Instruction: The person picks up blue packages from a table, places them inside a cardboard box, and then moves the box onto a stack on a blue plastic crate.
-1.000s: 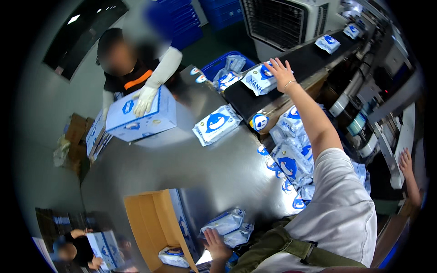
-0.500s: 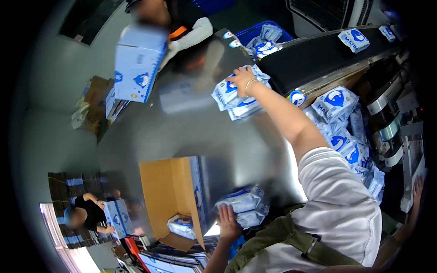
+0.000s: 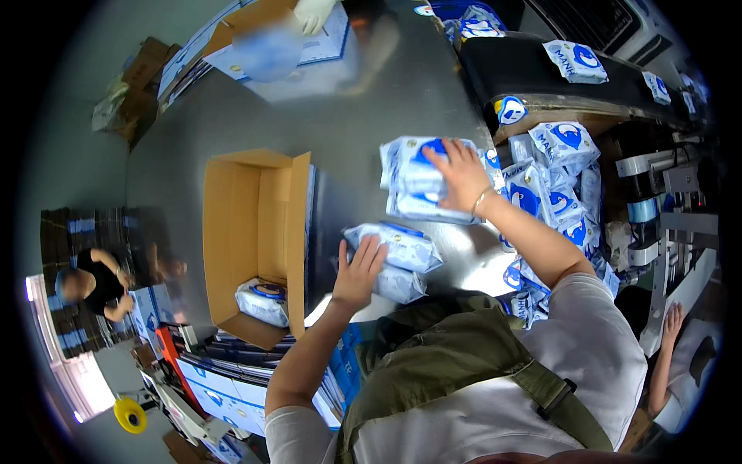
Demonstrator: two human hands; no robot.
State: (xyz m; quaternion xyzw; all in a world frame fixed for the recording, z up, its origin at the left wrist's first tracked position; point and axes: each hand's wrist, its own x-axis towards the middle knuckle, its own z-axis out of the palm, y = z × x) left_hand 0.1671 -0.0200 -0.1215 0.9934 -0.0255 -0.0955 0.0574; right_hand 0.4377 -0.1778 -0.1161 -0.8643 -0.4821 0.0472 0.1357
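Note:
On the grey metal table, my right hand (image 3: 464,179) lies over a stack of soft white-and-blue packs of wipes (image 3: 408,174), thumb and fingers spread across the top one and gripping it. Closer to me, my left hand (image 3: 358,272) rests against the left end of two more stacked packs (image 3: 403,249), its fingers stretched out and apart. Left of these stands an open brown-lined carton (image 3: 297,224), its mouth facing me. One pack (image 3: 261,301) lies inside at its near end.
A black conveyor belt (image 3: 518,73) at upper right carries several packs. Below it is a heap of packs (image 3: 568,143). Across the table, a white-gloved hand (image 3: 313,14) is at another carton (image 3: 325,42). A co-worker (image 3: 104,282) handles a box at far left.
My right hand has drawn its packs away from the belt end toward me. My left hand stays by the nearer packs. The person opposite has lowered the raised carton to the table.

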